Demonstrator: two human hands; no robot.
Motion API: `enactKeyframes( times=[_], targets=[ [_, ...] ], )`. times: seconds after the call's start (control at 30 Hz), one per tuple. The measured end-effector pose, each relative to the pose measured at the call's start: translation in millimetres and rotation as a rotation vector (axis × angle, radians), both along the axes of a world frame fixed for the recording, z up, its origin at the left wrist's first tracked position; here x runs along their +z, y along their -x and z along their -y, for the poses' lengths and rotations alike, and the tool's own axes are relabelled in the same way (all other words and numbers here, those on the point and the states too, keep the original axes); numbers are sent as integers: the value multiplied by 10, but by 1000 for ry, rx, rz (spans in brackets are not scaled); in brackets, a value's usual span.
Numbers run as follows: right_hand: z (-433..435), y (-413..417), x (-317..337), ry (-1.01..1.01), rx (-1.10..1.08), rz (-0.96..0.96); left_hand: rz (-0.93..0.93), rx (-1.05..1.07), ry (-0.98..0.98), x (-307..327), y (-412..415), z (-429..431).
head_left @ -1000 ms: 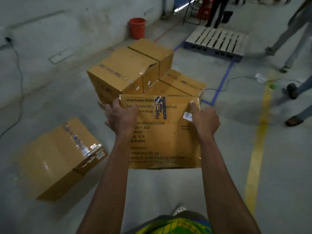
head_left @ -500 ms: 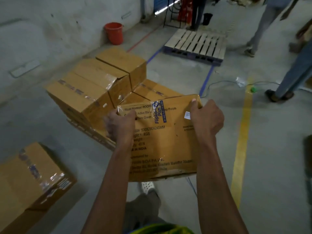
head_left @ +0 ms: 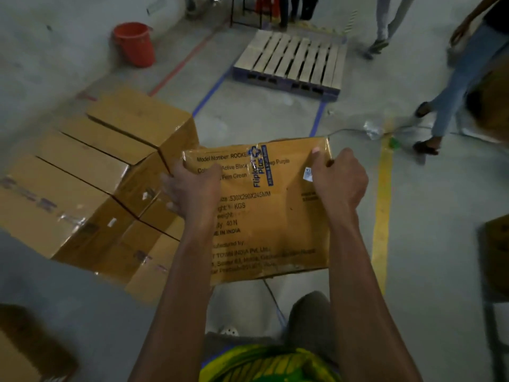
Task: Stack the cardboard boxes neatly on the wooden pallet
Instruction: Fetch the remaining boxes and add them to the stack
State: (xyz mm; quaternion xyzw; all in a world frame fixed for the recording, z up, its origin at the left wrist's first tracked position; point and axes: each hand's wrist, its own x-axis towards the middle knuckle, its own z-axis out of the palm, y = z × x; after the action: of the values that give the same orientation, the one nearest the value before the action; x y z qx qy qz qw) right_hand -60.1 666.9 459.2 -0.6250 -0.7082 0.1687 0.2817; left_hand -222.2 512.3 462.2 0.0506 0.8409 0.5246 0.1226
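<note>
**Cardboard box carried toward the stack, head view.** Nearest the camera, both forearms reach forward. The left hand (head_left: 192,188) and right hand (head_left: 338,183) each have their grip clamped on an upper corner of the cardboard box (head_left: 264,216). The box is held in the air, clear of the floor, with its printed face toward the carrier.

Compared with one second ago the grip is unchanged. The stack of boxes (head_left: 104,166) was directly behind the carried box and now lies close on its left. The loose box (head_left: 24,351) on the floor has slipped to the lower left corner of the view.

Judgement: the carrier has walked up to the stack, so setting down comes next, probably on the lower tier nearest the box.

Farther off lie a yellow floor line (head_left: 381,202), an empty pallet (head_left: 292,62) and a red bucket (head_left: 135,44).
</note>
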Motion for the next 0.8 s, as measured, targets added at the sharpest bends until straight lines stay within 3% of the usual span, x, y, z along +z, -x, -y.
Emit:
enactKeyframes(
  times=[0.23, 0.43, 0.63, 0.8],
  targets=[
    [-1721, 1023, -139, -68, 211, -61, 16, 224, -121, -155, 766, -1438],
    [-3082, 1620, -253, -18, 474, -60, 37, 388, -73, 14, 943, -2491],
    [-3669, 2086, -438, 56, 631, -141, 116, 508, -91, -164, 949, -2928],
    [-3891, 2181, -1035, 229, 550, -189, 159, 517, -152, -745, 794, -3101]
  ],
)
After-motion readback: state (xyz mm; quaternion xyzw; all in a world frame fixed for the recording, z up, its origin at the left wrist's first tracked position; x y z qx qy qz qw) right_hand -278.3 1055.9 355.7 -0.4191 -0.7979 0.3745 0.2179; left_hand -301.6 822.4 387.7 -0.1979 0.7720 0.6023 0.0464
